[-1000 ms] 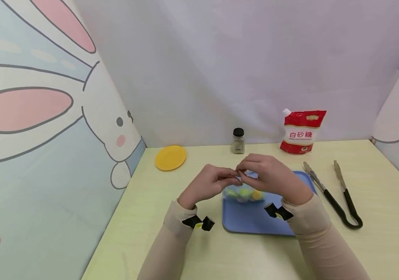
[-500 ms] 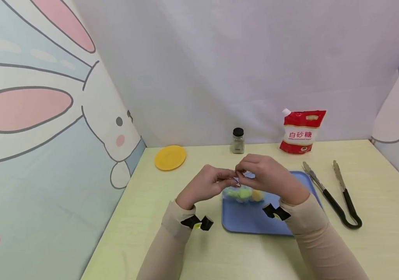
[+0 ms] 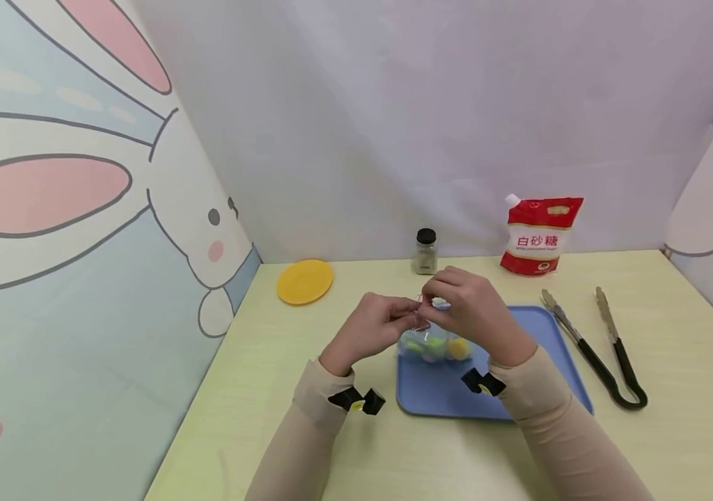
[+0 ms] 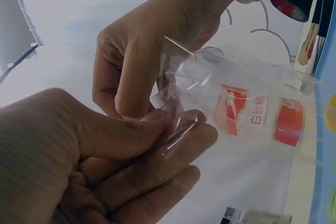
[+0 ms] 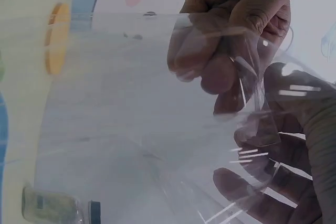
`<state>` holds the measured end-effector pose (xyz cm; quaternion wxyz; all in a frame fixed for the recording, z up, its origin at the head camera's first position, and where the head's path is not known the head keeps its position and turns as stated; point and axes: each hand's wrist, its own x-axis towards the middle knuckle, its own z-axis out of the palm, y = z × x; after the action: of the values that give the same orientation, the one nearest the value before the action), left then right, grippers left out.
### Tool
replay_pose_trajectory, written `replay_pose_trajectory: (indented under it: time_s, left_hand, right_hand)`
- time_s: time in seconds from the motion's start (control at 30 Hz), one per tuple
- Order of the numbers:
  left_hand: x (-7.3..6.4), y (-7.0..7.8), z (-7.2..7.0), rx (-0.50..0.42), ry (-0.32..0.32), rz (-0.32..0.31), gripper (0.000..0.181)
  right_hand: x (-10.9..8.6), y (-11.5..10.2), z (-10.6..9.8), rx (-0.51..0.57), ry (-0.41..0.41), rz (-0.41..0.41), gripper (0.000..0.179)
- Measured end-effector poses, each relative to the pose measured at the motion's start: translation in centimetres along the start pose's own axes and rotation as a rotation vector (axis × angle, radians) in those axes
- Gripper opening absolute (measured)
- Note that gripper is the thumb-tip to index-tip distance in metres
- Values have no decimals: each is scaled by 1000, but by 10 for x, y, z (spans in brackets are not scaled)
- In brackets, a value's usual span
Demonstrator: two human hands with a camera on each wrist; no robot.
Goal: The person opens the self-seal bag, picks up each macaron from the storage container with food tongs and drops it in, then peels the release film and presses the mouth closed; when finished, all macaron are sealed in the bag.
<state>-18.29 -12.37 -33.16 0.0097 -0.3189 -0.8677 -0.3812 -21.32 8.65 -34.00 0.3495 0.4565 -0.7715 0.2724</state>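
Note:
A clear plastic bag [image 3: 417, 337] hangs over the blue tray [image 3: 444, 396], with green [image 3: 435, 346] and yellow [image 3: 459, 348] pieces showing at its lower end. My left hand [image 3: 371, 323] pinches the bag's upper edge between thumb and fingers. Close against it, my right hand [image 3: 465, 303] also pinches the film there. The left wrist view shows the crumpled edge of the bag [image 4: 210, 77] between both hands, the right hand [image 4: 152, 51] above the left hand [image 4: 105, 145]. Film covers much of the right wrist view.
Behind the hands stand a black-capped glass jar [image 3: 426, 254] and a red-and-white sugar pouch [image 3: 540, 236]. A yellow plate [image 3: 305, 282] lies at the back left. Black-handled metal tongs [image 3: 606, 372] lie spread right of the tray.
My right hand has shifted slightly left and up along the bag's edge, its fingers more raised. The left hand stays nearly where it was, still pinching the bag.

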Motion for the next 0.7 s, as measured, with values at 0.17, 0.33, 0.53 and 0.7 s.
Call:
replay_pose_trajectory:
  time_s: [0.17, 0.33, 0.53, 0.7]
  left_hand:
    - [1, -1, 1, 14, 36, -29, 22]
    - [2, -1, 3, -47, 71, -59, 20]
    - [3, -1, 3, -109, 85, -118, 18]
    - [1, -5, 0, -110, 107, -139, 18]
  right_hand:
    - [0, 0, 1, -12, 35, 18, 15]
    - [1, 0, 5, -29, 72, 50, 11]
    - [0, 5, 3, -69, 147, 111, 7]
    - [-3, 18, -18, -112, 271, 160, 5]
